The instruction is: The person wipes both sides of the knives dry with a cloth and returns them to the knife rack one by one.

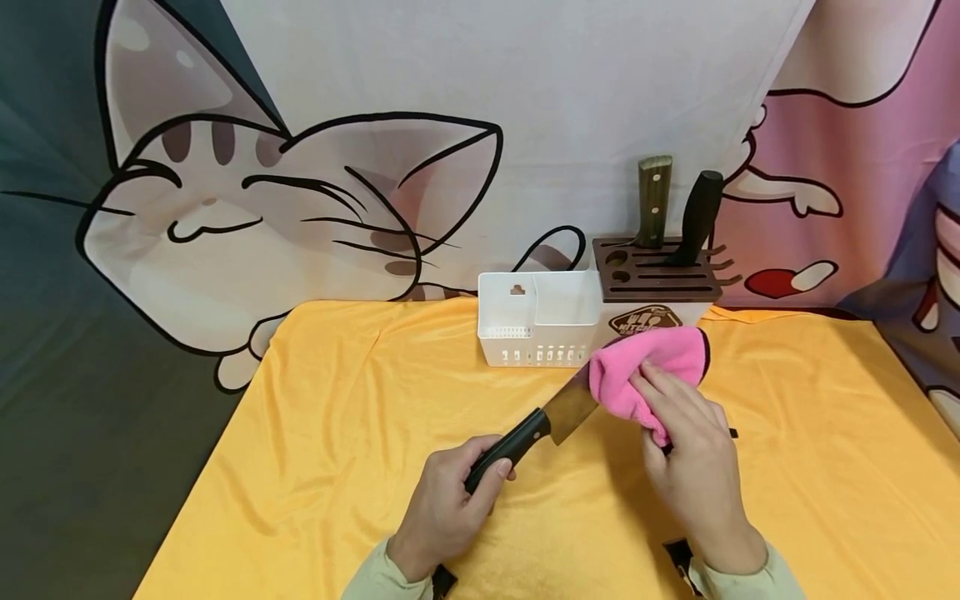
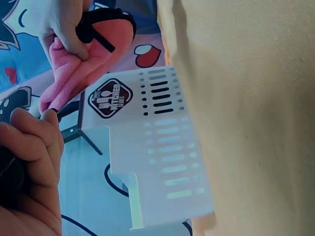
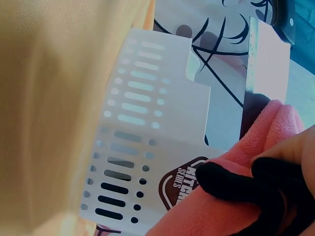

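Note:
My left hand (image 1: 453, 500) grips the black handle of a kitchen knife (image 1: 572, 408), its blade slanting up to the right above the yellow cloth. A pink towel (image 1: 626, 367) with dark edging is folded over the front part of the blade and hides the tip. My right hand (image 1: 693, 458) holds this towel against the blade, fingers on top. The right wrist view shows the bare rear part of the blade (image 3: 268, 59) emerging from the towel (image 3: 275, 128). In the left wrist view, curled left fingers (image 2: 37, 142) are close to the towel.
Just behind the blade stands a white holder (image 1: 540, 337) with slots and a brown knife-rack top (image 1: 660, 287). A wooden-handled knife (image 1: 655, 200) and a black-handled one (image 1: 701, 218) stand in it. Yellow cloth (image 1: 337, 467) covers the table; a cartoon-cat curtain (image 1: 247, 275) hangs behind.

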The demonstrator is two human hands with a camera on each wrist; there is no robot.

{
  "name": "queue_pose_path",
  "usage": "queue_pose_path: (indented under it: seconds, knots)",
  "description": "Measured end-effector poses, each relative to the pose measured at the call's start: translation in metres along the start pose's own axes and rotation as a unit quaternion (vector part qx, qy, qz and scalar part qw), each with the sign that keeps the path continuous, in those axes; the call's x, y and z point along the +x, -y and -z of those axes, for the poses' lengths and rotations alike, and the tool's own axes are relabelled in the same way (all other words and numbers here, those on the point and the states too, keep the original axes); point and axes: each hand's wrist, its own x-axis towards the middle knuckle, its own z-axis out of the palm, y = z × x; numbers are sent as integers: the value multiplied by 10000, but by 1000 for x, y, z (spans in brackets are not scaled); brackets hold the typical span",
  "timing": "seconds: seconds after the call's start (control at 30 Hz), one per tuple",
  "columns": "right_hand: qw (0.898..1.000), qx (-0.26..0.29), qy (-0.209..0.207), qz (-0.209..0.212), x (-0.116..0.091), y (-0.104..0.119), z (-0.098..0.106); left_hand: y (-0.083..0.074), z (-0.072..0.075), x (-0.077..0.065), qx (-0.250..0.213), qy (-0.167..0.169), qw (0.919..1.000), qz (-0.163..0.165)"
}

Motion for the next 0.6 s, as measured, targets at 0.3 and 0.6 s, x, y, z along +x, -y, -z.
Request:
queue_pose_path:
  seconds: [0.3,0.6]
  knots:
    - [9976,-177,522,411,-1,3,1,0,0,1,-340,-192,9992,-2]
    - [9886,-270,1241,812,-4,9,-1,-1,0,1,-230,-324,9989,233]
